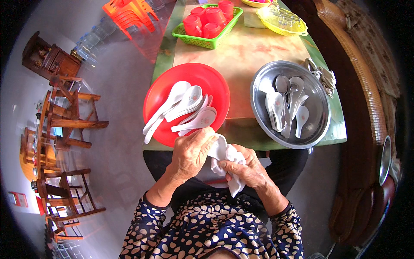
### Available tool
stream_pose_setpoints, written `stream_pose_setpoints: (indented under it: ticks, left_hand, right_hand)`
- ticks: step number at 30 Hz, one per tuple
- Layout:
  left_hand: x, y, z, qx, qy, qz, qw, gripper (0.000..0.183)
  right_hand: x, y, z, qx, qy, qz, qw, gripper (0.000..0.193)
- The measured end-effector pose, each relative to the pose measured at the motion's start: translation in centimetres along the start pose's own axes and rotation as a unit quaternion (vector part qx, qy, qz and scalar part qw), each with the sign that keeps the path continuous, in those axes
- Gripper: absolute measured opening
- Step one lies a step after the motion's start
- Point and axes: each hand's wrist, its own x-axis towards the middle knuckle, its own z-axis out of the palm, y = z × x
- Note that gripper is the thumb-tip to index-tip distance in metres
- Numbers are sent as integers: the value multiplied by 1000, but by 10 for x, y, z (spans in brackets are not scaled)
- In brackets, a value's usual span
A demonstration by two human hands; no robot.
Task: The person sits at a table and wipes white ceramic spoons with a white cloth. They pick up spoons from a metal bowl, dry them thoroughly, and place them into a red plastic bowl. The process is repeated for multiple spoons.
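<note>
Over my lap, at the table's near edge, my left hand (pixel 192 151) is closed on a white soup spoon (pixel 217 146), its bowl end toward the right. My right hand (pixel 246 167) grips a white cloth (pixel 235 162) bunched against that spoon. Just beyond my left hand lies a red plastic basin (pixel 157 93) holding several white soup spoons (pixel 189 103), some with handles over its rim. To the right stands a steel basin (pixel 317 114) with several more white soup spoons (pixel 276 108) and a metal spoon (pixel 282 85).
A green basket (pixel 210 42) of red mugs (pixel 211 17) stands far on the table (pixel 241 56). Beside it is a yellow basket (pixel 282 28) with clear glasses. A crumpled grey cloth (pixel 321 75) lies past the steel basin. Wooden chairs (pixel 73 116) stand left, a wooden bench (pixel 358 86) right.
</note>
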Motion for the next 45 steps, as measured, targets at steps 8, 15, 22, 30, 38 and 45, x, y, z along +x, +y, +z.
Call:
stream_pose_setpoints:
  ticks: [8,15,22,30,38,45]
  left_hand:
    - [-15,0,10,-377,-30,-245,893,37]
    - [-35,20,38,-310,-11,-292,904,24]
    - [-30,13,39,-357,68,-355,861,22]
    - [-27,16,20,-309,12,-386,869,26]
    - [-38,29,27,-362,-47,-408,837,37]
    - [-34,34,33,-409,-48,-456,789,31]
  right_hand:
    - [6,27,6,-67,117,-187,973,15]
    - [19,42,10,-66,142,-217,964,25]
    - [11,30,18,-180,102,-186,961,28]
    - [-5,5,9,-256,169,-333,892,40]
    - [21,7,9,-517,221,-479,674,47]
    - [36,10,11,-466,363,-472,655,44]
